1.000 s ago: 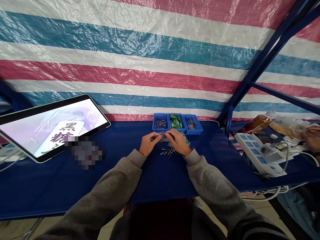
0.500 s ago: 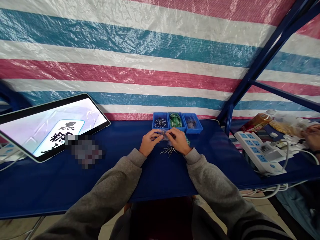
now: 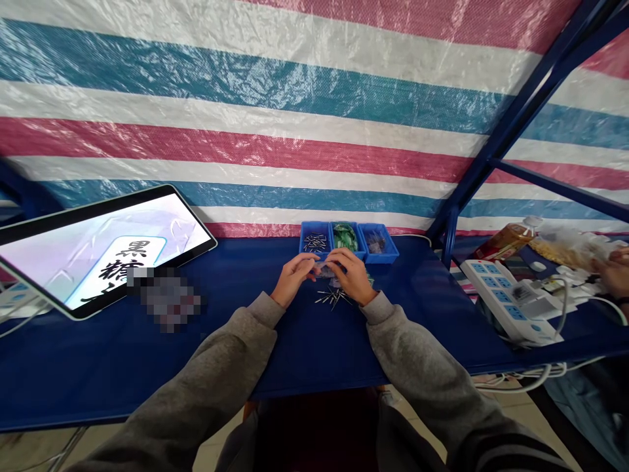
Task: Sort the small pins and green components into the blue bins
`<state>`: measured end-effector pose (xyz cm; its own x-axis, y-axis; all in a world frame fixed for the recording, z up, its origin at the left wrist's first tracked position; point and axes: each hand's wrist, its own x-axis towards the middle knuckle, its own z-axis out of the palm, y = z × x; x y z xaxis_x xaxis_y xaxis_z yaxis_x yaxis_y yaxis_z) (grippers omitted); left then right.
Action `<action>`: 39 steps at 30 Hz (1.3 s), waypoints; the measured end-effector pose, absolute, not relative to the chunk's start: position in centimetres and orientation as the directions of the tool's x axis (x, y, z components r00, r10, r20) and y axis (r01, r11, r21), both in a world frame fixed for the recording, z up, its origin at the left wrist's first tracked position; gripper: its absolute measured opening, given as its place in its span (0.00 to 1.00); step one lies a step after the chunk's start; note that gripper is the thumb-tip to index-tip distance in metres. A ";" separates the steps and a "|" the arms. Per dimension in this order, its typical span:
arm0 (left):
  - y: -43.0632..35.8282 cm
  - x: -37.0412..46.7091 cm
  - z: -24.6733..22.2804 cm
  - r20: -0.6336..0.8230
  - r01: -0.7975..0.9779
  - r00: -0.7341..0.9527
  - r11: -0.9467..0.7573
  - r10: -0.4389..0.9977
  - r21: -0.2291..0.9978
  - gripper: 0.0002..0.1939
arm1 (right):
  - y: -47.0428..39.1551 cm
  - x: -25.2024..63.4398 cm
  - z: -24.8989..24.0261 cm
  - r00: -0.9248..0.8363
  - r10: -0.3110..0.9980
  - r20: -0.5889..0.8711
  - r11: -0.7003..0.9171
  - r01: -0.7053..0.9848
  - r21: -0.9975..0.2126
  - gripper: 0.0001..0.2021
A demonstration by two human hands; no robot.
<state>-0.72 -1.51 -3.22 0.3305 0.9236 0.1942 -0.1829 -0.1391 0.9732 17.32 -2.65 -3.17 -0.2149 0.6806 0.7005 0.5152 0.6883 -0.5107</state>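
Observation:
My left hand [image 3: 293, 278] and my right hand [image 3: 352, 276] meet over the blue table, fingertips almost touching. Both are closed in a pinch on a small clear plastic piece [image 3: 323, 267], partly covered by the fingers; its exact kind is unclear. Just below them lies a loose pile of thin dark metal pins or screws [image 3: 333, 297]. Some greenish pieces show beside my right hand, mostly hidden. Behind the hands stand three blue bins: one with dark metal pins [image 3: 315, 243], one with green pieces [image 3: 345, 237], one with clear plastic pieces [image 3: 377, 242].
A tilted tablet screen [image 3: 147, 252] stands at the left, with a blurred patch in front. To the right are a white power strip [image 3: 501, 288] with plugs and cables, a drink bottle [image 3: 508, 239], a plastic bag [image 3: 560, 242] and another person's hand [image 3: 616, 272].
My left hand has shifted slightly left and up, and its fingers are closer together. My right fingers have moved a little upward. The bins and the pile stay put.

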 end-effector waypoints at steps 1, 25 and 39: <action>-1.4 -0.8 -3.3 0.222 -0.143 0.318 -0.185 0.922 0.972 0.20 | -2.7 17.3 -3.1 -0.217 0.687 0.694 0.683 0.518 -0.515 0.11; -1.3 -0.8 -3.4 0.255 -0.059 0.210 -0.248 0.944 0.967 0.21 | -3.1 17.0 -2.8 -0.207 0.713 0.670 0.673 0.472 -0.570 0.11; -1.2 -0.6 -4.0 0.306 -0.006 0.243 -0.315 0.920 0.949 0.17 | -3.0 16.7 -3.1 -0.171 0.809 0.563 0.576 0.429 -0.696 0.11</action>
<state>-0.64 -1.17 -4.03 0.2434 0.9203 0.3064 -0.0057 -0.3145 0.9492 16.71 -3.04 -3.08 -0.1710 0.8085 0.5631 0.4289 0.5756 -0.6963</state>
